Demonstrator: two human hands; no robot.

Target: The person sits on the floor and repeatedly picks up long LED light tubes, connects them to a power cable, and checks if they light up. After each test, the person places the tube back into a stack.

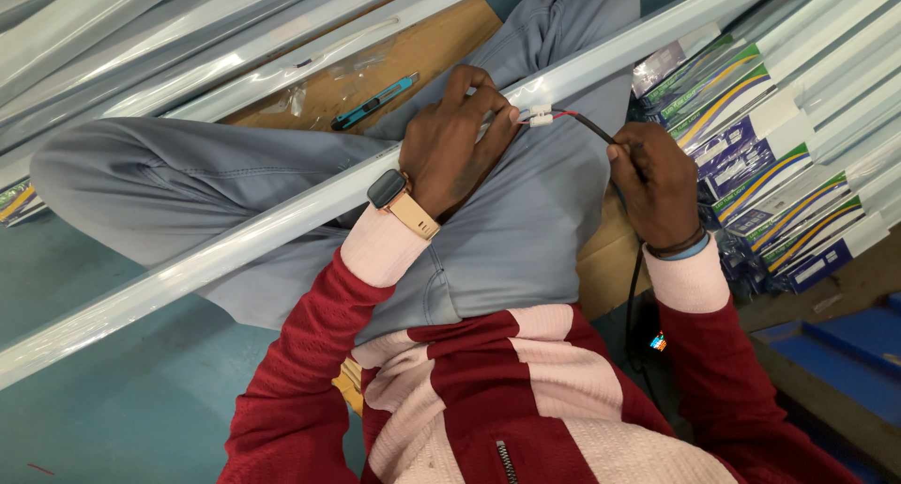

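Note:
A long pale tube light [235,245] in clear wrap lies across my lap, running from lower left to upper right. My left hand [455,141], with a watch on the wrist, pinches a small white connector [539,116] at the tube. My right hand [652,179] grips a black cable [593,127] whose red and white wire ends reach that connector. The cable runs down past my right wrist toward the floor.
A teal utility knife [374,102] lies on brown cardboard [422,52] beyond my knee. More wrapped tubes [141,33] are stacked at upper left. Several blue, green and white boxes [760,155] are stacked at right. A blue step [845,353] sits lower right.

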